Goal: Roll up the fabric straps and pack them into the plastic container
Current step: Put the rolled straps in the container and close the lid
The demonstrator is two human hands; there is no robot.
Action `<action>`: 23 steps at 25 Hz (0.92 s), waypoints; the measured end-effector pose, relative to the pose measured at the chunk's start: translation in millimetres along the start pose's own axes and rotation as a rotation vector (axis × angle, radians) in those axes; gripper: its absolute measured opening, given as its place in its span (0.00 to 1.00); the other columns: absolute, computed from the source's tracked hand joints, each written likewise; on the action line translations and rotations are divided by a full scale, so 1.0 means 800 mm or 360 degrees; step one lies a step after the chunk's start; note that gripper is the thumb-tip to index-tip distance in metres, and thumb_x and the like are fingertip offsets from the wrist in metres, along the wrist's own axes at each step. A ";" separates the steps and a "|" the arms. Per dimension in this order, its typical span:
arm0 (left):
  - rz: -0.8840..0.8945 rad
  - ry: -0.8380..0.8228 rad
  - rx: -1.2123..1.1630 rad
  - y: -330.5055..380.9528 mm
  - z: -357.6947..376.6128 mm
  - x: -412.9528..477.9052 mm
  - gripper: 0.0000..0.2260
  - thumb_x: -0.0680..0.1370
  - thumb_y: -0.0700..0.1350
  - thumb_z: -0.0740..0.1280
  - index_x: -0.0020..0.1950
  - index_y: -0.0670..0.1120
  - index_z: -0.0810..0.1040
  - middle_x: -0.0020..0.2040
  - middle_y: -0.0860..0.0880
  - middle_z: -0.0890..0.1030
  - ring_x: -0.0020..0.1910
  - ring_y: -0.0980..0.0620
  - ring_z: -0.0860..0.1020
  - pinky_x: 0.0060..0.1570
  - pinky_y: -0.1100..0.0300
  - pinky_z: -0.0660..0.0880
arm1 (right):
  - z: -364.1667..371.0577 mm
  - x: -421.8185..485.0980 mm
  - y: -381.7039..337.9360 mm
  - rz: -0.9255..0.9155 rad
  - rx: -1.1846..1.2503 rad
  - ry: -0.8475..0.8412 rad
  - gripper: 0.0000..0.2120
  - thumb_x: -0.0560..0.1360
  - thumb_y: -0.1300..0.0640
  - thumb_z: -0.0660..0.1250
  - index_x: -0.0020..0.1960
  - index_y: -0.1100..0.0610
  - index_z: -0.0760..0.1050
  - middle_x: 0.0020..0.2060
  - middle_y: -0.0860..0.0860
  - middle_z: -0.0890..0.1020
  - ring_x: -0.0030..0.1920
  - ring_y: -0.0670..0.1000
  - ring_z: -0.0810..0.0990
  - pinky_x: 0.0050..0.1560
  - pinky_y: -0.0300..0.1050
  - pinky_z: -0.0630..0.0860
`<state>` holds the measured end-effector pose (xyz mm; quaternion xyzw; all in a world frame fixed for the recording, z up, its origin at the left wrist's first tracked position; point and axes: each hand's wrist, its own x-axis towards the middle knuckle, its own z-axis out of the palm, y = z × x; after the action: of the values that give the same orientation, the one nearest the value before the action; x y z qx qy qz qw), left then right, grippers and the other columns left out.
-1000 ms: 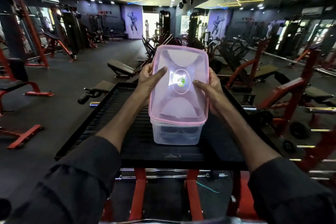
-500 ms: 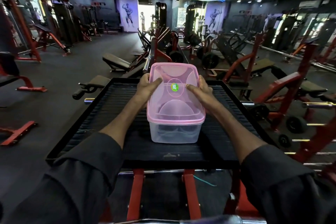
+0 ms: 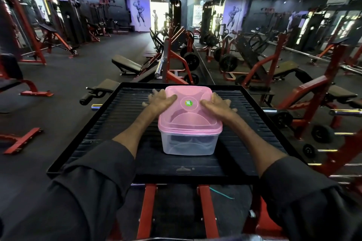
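Observation:
A clear plastic container [image 3: 189, 146] stands in the middle of a black ribbed platform [image 3: 121, 123]. Its translucent pink lid [image 3: 188, 117], with a green sticker in the middle, lies flat on top. Dark rolled fabric straps [image 3: 183, 140] show dimly through the container's wall. My left hand [image 3: 160, 101] grips the lid's far left edge, thumb on top. My right hand [image 3: 217, 103] grips the far right edge the same way. The outer fingers of both hands are blurred and splayed outward.
The platform has a raised black rim [image 3: 150, 177] and sits on red steel legs [image 3: 146, 213]. Red and black gym benches [image 3: 127, 64], weight plates [image 3: 228, 62] and barbells [image 3: 346, 112] stand all around. A mirror wall runs along the right.
The lid came down from tilted up in front of me to lying flat on the container. Both hands went down with it and now sit at its far edges.

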<state>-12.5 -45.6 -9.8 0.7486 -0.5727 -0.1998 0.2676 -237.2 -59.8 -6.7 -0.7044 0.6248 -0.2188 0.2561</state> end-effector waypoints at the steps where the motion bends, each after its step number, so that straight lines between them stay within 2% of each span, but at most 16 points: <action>1: 0.0084 0.0077 0.0231 0.010 -0.006 -0.005 0.30 0.78 0.64 0.63 0.74 0.47 0.68 0.81 0.39 0.54 0.79 0.36 0.54 0.74 0.34 0.53 | -0.001 0.004 -0.001 -0.0037 -0.0092 0.0009 0.35 0.79 0.40 0.58 0.82 0.51 0.55 0.83 0.52 0.56 0.81 0.64 0.48 0.75 0.72 0.40; 3: 0.0262 0.0159 0.0438 0.031 -0.013 -0.016 0.32 0.80 0.61 0.61 0.79 0.47 0.60 0.83 0.42 0.46 0.81 0.39 0.47 0.76 0.34 0.47 | -0.003 0.006 -0.010 -0.0114 -0.0166 0.0035 0.36 0.79 0.43 0.60 0.83 0.50 0.51 0.83 0.52 0.52 0.81 0.64 0.46 0.75 0.72 0.40; 5: 0.0417 0.0058 0.0564 0.040 -0.006 -0.016 0.35 0.80 0.65 0.58 0.81 0.48 0.56 0.83 0.44 0.42 0.82 0.41 0.44 0.76 0.33 0.44 | -0.005 0.007 -0.021 -0.0187 -0.0234 0.0043 0.36 0.79 0.45 0.62 0.82 0.50 0.53 0.83 0.53 0.51 0.81 0.63 0.47 0.77 0.71 0.42; 8: 0.0403 -0.0245 0.0817 0.035 0.011 -0.015 0.38 0.80 0.70 0.48 0.82 0.47 0.48 0.83 0.47 0.41 0.82 0.44 0.41 0.75 0.29 0.43 | -0.008 0.015 -0.034 -0.0217 -0.0544 -0.0040 0.34 0.81 0.38 0.58 0.82 0.51 0.56 0.84 0.53 0.50 0.82 0.62 0.46 0.75 0.73 0.41; 11: 0.0402 -0.0342 0.0792 0.038 0.012 -0.012 0.38 0.80 0.68 0.47 0.82 0.47 0.45 0.83 0.47 0.41 0.82 0.45 0.40 0.74 0.29 0.45 | -0.010 0.033 -0.027 -0.0156 -0.0721 -0.0102 0.39 0.80 0.30 0.52 0.83 0.50 0.50 0.84 0.49 0.47 0.82 0.61 0.46 0.74 0.75 0.38; 14: 0.0398 -0.0348 0.0835 0.038 0.013 -0.010 0.38 0.81 0.68 0.47 0.82 0.46 0.44 0.83 0.46 0.41 0.82 0.43 0.39 0.76 0.31 0.47 | -0.004 0.042 -0.015 -0.0164 -0.0593 -0.0141 0.41 0.79 0.29 0.51 0.84 0.50 0.46 0.84 0.48 0.45 0.83 0.60 0.46 0.74 0.74 0.38; 19: 0.0376 -0.0388 0.0872 0.039 0.014 -0.004 0.39 0.80 0.68 0.47 0.82 0.45 0.43 0.83 0.45 0.40 0.81 0.42 0.38 0.77 0.33 0.49 | -0.003 0.051 0.003 -0.0235 -0.0223 -0.0197 0.48 0.74 0.26 0.59 0.83 0.51 0.49 0.84 0.47 0.45 0.82 0.58 0.49 0.76 0.74 0.42; 21: 0.0390 -0.0361 0.0865 0.040 0.015 -0.007 0.38 0.81 0.68 0.47 0.82 0.45 0.44 0.83 0.44 0.41 0.81 0.42 0.40 0.77 0.34 0.50 | -0.001 0.050 0.007 -0.0278 -0.0044 -0.0200 0.52 0.71 0.26 0.63 0.83 0.53 0.51 0.84 0.48 0.46 0.83 0.58 0.50 0.79 0.69 0.46; 23: 0.0414 -0.0311 0.0860 0.041 0.017 -0.012 0.38 0.81 0.67 0.48 0.82 0.44 0.46 0.83 0.44 0.43 0.82 0.42 0.41 0.77 0.36 0.51 | 0.003 0.049 0.015 -0.0312 0.0119 -0.0215 0.50 0.73 0.30 0.66 0.83 0.55 0.51 0.84 0.49 0.46 0.83 0.56 0.48 0.81 0.62 0.48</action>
<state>-48.2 -45.3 0.1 0.6903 -0.7191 -0.0754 0.0261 -239.9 -99.3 -16.6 -0.7652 0.5255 -0.2182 0.3011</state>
